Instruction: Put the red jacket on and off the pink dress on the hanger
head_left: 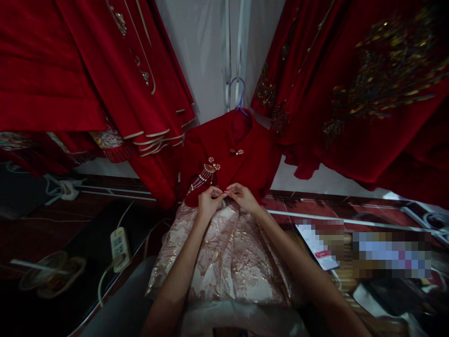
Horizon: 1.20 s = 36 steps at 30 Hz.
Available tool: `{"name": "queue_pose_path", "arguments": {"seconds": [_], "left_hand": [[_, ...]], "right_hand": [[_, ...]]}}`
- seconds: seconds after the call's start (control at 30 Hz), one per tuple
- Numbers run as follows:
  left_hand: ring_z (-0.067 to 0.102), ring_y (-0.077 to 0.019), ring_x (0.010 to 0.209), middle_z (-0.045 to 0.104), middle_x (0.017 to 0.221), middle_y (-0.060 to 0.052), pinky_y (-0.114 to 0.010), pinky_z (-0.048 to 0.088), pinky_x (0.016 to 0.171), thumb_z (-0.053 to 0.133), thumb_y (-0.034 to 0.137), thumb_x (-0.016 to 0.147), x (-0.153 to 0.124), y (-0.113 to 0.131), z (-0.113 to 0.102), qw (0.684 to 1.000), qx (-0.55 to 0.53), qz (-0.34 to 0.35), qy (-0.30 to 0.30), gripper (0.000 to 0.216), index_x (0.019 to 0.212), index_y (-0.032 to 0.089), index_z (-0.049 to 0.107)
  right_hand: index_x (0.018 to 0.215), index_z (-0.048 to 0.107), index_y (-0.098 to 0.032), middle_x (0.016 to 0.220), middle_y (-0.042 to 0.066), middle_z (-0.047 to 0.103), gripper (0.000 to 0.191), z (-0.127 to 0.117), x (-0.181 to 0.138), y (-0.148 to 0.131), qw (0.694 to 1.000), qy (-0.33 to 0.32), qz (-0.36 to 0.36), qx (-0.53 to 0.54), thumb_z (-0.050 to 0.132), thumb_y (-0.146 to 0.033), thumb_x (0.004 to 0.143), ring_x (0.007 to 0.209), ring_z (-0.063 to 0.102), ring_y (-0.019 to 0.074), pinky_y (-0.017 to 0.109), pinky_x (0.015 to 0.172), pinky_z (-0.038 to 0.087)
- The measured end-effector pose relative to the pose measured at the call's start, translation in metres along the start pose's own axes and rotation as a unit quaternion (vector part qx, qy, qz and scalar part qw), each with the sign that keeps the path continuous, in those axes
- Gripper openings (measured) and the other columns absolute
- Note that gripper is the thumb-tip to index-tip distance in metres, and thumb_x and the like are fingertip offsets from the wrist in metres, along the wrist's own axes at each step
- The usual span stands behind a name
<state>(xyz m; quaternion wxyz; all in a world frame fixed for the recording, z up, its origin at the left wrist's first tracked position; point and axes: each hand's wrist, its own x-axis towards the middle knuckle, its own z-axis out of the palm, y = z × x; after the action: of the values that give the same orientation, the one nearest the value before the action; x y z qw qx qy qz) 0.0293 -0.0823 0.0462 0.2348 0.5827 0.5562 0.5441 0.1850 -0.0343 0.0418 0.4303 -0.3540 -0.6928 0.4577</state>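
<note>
A dress with a red bodice [257,161] and a pale, metallic floral skirt [217,252] hangs in front of me on a purple hanger [242,93]. My left hand [209,201] is closed in a pinch at the waist, where red meets the brocade. My right hand [243,196] pinches right beside it, its fingertips almost meeting the left ones. Whatever small thing lies between the fingertips is too small to make out. Just above the left hand sits a beaded tassel brooch [212,167]. Another jewelled ornament [236,152] is fixed below the collar.
Red garments [140,93] hang close on the left, and more red embroidered ones [351,117] on the right. A power strip [120,248] and a clear plastic bowl [44,271] lie on a dark surface at left. A lit phone [317,248] rests at right.
</note>
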Motion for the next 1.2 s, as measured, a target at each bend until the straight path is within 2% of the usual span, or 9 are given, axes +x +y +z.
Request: {"name": "queue_pose_path", "arguments": {"seconds": [0.07, 0.13, 0.27, 0.37, 0.53, 0.7, 0.8, 0.93, 1.2], "left_hand": [[0.062, -0.0122, 0.065, 0.067, 0.072, -0.003, -0.025, 0.05, 0.066, 0.075, 0.034, 0.064, 0.008, 0.002, 0.0, 0.998, -0.046, -0.016, -0.037, 0.024, 0.076, 0.017, 0.063], [0.063, -0.012, 0.068, 0.067, 0.076, -0.003, -0.025, 0.051, 0.066, 0.076, 0.033, 0.062, 0.022, 0.003, -0.001, 0.992, -0.111, -0.045, -0.045, 0.032, 0.085, 0.016, 0.062], [0.063, -0.0115, 0.069, 0.068, 0.086, -0.005, -0.026, 0.053, 0.066, 0.07, 0.037, 0.068, 0.056, 0.011, -0.007, 0.973, -0.207, -0.104, 0.012, 0.034, 0.092, 0.015, 0.062], [0.064, -0.0123, 0.075, 0.069, 0.093, -0.007, -0.028, 0.053, 0.073, 0.067, 0.039, 0.072, 0.072, 0.023, -0.008, 0.968, -0.234, -0.09, 0.016, 0.03, 0.089, 0.014, 0.065], [0.065, -0.0152, 0.085, 0.069, 0.101, -0.009, -0.03, 0.053, 0.08, 0.069, 0.038, 0.071, 0.077, 0.039, -0.004, 0.954, -0.283, -0.103, 0.006, 0.033, 0.094, 0.014, 0.068], [0.064, -0.0166, 0.096, 0.066, 0.114, -0.011, -0.034, 0.051, 0.089, 0.062, 0.032, 0.078, 0.076, 0.038, -0.006, 0.915, -0.374, -0.151, -0.01, 0.024, 0.094, 0.015, 0.067], [0.063, -0.017, 0.101, 0.067, 0.113, -0.01, -0.035, 0.05, 0.093, 0.064, 0.028, 0.077, 0.075, 0.036, -0.007, 0.907, -0.386, -0.169, -0.024, 0.019, 0.09, 0.015, 0.067], [0.065, -0.0147, 0.093, 0.069, 0.105, -0.009, -0.033, 0.049, 0.092, 0.072, 0.028, 0.069, 0.073, 0.036, -0.006, 0.907, -0.385, -0.169, -0.022, 0.024, 0.087, 0.014, 0.069], [0.064, -0.0127, 0.071, 0.071, 0.083, -0.007, -0.031, 0.052, 0.075, 0.072, 0.035, 0.064, 0.078, 0.043, 0.001, 0.941, -0.293, -0.148, 0.08, 0.027, 0.077, 0.011, 0.069]], "right_hand": [[0.09, 0.062, -0.016, 0.083, 0.004, 0.068, 0.021, -0.008, 0.001, -0.006, 1.0, -0.012, 0.006, 0.008, 0.063, -0.032, 0.078, 0.077, 0.063, 0.0126, 0.029, 0.077, 0.052], [0.091, 0.063, -0.015, 0.085, 0.005, 0.069, 0.022, -0.02, 0.001, -0.015, 0.999, -0.041, 0.018, 0.026, 0.064, -0.033, 0.077, 0.076, 0.064, 0.0128, 0.031, 0.077, 0.052], [0.091, 0.064, -0.016, 0.085, 0.004, 0.07, 0.023, -0.042, -0.003, -0.041, 0.99, -0.118, 0.046, 0.06, 0.066, -0.032, 0.076, 0.07, 0.064, 0.0113, 0.03, 0.073, 0.053], [0.089, 0.065, -0.016, 0.083, 0.003, 0.07, 0.019, -0.051, -0.007, -0.056, 0.986, -0.136, 0.058, 0.078, 0.066, -0.029, 0.075, 0.068, 0.063, 0.0103, 0.028, 0.071, 0.054], [0.089, 0.064, -0.018, 0.082, 0.003, 0.07, 0.018, -0.051, -0.009, -0.066, 0.986, -0.131, 0.069, 0.08, 0.066, -0.028, 0.075, 0.069, 0.063, 0.0106, 0.029, 0.072, 0.054], [0.091, 0.065, -0.017, 0.085, 0.003, 0.069, 0.019, -0.055, -0.01, -0.064, 0.985, -0.131, 0.07, 0.088, 0.066, -0.029, 0.076, 0.071, 0.063, 0.0098, 0.028, 0.075, 0.053], [0.093, 0.066, -0.018, 0.089, 0.004, 0.069, 0.021, -0.059, -0.011, -0.063, 0.985, -0.13, 0.064, 0.097, 0.066, -0.03, 0.076, 0.075, 0.063, 0.0114, 0.028, 0.075, 0.053], [0.093, 0.067, -0.018, 0.091, 0.006, 0.069, 0.025, -0.062, -0.011, -0.064, 0.984, -0.129, 0.069, 0.099, 0.068, -0.034, 0.074, 0.08, 0.063, 0.014, 0.029, 0.076, 0.052], [0.093, 0.065, -0.018, 0.09, 0.005, 0.067, 0.03, -0.058, -0.011, -0.066, 0.981, -0.14, 0.089, 0.097, 0.07, -0.038, 0.072, 0.079, 0.06, 0.0128, 0.031, 0.08, 0.05]]}}
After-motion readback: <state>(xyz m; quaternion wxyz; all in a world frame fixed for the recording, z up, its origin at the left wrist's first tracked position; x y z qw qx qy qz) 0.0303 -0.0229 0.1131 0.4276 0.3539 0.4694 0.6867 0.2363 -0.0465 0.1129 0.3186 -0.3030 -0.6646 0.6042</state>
